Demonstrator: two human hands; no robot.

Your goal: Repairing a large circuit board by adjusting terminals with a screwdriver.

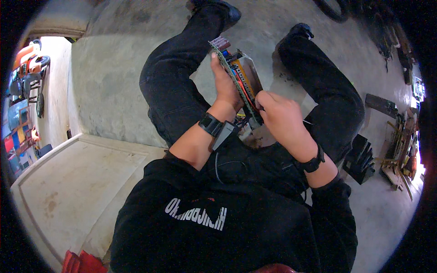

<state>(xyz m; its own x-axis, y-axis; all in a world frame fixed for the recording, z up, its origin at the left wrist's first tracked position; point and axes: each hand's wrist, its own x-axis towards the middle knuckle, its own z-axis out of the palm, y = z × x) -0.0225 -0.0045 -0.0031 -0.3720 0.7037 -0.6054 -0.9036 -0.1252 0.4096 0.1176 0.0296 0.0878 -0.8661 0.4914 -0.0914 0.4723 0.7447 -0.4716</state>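
Note:
My left hand (224, 86) grips an electronic assembly (241, 77) with a green circuit board edge, orange-yellow part, red wires and metal plate, held tilted between my legs. My right hand (277, 113) is closed at the assembly's lower right side, fingertips curled against it; what they pinch is hidden. Loose wires (240, 118) show below the board. A grey angular piece (224, 136) sits by the watch on my left wrist. A thin cable (217, 168) runs down over my lap.
I sit on a concrete floor (109, 91). A stained off-white panel (63, 186) lies at lower left, red cloth (82, 264) below it. Black folded objects (359, 159) are beside my right leg. Wooden scraps (396, 173) line the far right; clutter (22, 127) shows through an opening far left.

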